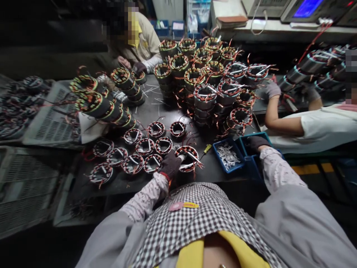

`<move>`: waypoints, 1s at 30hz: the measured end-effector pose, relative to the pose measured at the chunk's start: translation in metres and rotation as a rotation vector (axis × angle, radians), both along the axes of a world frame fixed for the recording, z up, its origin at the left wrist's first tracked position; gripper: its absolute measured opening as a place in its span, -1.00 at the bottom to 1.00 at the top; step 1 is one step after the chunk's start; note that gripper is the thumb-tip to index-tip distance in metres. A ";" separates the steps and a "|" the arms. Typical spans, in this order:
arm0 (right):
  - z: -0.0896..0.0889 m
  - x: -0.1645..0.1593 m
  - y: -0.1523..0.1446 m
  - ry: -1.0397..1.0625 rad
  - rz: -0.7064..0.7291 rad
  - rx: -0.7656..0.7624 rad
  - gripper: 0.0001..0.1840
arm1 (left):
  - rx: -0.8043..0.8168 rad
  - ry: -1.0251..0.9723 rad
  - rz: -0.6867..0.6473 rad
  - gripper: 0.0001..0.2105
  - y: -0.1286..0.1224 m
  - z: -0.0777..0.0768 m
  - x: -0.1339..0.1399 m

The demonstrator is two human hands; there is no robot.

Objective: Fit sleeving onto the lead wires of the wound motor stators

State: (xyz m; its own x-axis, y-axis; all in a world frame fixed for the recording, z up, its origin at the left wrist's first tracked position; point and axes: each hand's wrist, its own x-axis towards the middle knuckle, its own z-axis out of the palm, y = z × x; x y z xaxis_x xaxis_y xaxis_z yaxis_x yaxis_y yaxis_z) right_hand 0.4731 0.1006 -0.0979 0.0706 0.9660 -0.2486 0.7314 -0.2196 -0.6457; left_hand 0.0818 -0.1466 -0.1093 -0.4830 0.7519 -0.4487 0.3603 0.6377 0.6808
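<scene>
My left hand (171, 163), in a dark glove with pale fingertips, grips the left rim of a stator (188, 169). This stator lies on the table with copper windings, a white sleeve across its top and red leads at its right. My right hand (259, 143), gloved too, reaches into a teal bin (252, 136); its fingers are hidden inside. Left of that bin sits a blue bin (229, 155) of small white and silvery pieces. Between stator and bins lies a yellow-handled screwdriver (206, 149). Several low wound stators (145, 146) stand left of my left hand.
Tall stacks of stators (205, 93) fill the table's middle back; tilted stacks (97, 106) stand at left. A co-worker (147, 41) sits across the table, another person (295, 126) works at right. Plastic crates (47, 123) line the left side. Instruments (306, 9) stand behind.
</scene>
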 end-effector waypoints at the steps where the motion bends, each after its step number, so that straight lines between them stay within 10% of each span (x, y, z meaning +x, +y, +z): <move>1: 0.006 0.006 -0.001 -0.013 -0.032 -0.033 -0.53 | 0.018 0.008 -0.026 -0.55 -0.001 0.001 -0.001; 5: 0.035 0.025 -0.021 0.005 -0.198 -0.053 -0.71 | 0.255 0.009 0.016 -0.54 -0.004 0.017 -0.009; 9: 0.060 -0.008 -0.073 0.457 -0.355 0.041 -0.84 | 0.505 -0.221 -0.008 -0.68 0.001 0.049 -0.006; 13: 0.068 -0.088 -0.141 0.844 -0.169 0.043 -0.53 | 0.409 -0.698 -0.278 -0.55 0.015 0.078 0.018; 18: 0.061 -0.164 -0.206 0.812 -0.002 0.093 -0.48 | 0.311 -0.956 -0.370 -0.46 0.018 0.082 0.035; 24: 0.043 -0.189 -0.241 0.663 -0.112 0.111 -0.50 | 0.228 -0.880 -0.325 -0.64 -0.007 0.063 0.016; 30: 0.040 -0.160 -0.253 0.591 -0.228 0.080 -0.54 | 0.345 -0.117 -0.183 -0.65 -0.024 0.052 -0.004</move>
